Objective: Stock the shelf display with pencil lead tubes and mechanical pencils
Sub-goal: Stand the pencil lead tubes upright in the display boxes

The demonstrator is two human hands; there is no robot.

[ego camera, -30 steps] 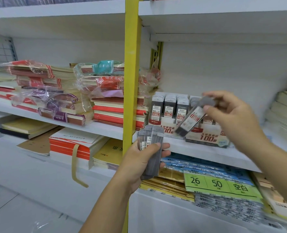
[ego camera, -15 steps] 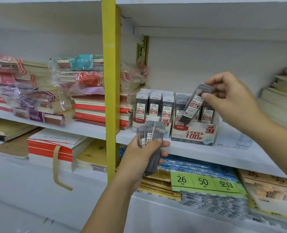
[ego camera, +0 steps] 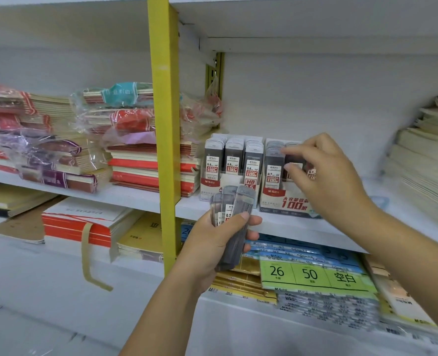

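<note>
The left hand (ego camera: 212, 242) grips a fanned bundle of lead tubes (ego camera: 234, 217) just in front of the shelf (ego camera: 135, 199) edge. The right hand (ego camera: 325, 176) pinches a single tube (ego camera: 293, 160) (blurred) by its top, upright in the middle row of the 0.7 display box (ego camera: 290, 202), which stands beside the 0.5 box (ego camera: 212, 187).

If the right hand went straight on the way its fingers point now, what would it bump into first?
Probably the row of grey 0.7 lead tubes standing in the red-and-white cardboard display box; the right hand, pinching one dark tube, points left towards them. Depth is unclear.
</note>
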